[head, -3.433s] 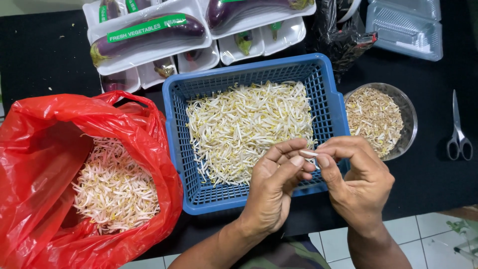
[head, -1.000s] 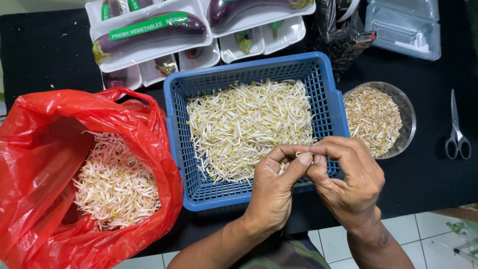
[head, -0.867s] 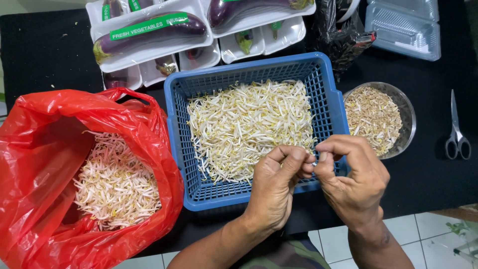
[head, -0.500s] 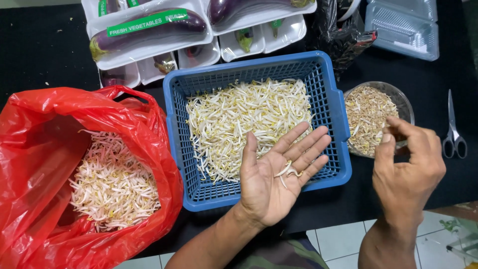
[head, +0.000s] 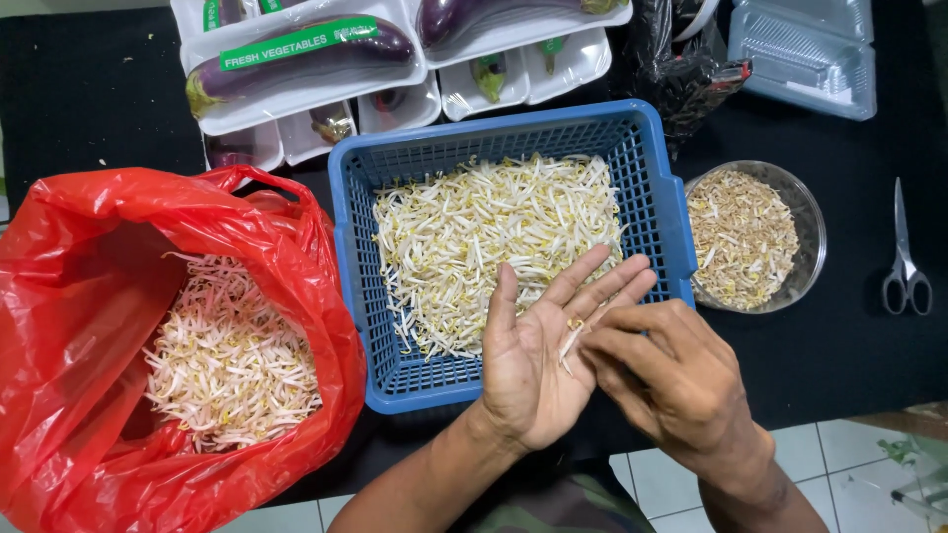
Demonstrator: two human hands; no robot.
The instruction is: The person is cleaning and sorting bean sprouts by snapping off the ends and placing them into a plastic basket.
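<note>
Over the blue basket [head: 652,188] at frame centre, sprouts [head: 571,336] are being cupped in the flat-open left hand [head: 538,365] so they are being pinched out by the right hand [head: 671,380].

Bright, even overhead light, colours saturated. Soft short shadows under blue basket [head: 363,296] and hands. Glare on red plastic bag [head: 59,326], clear lidded container [head: 802,54] and foam trays [head: 296,94]. Sharp focus throughout, no motion blur, slight wide-angle bend at edges.

blue basket [head: 652,188], red bag [head: 69,257], pale white sprouts [head: 494,237], purple eggplants [head: 296,59].
</note>
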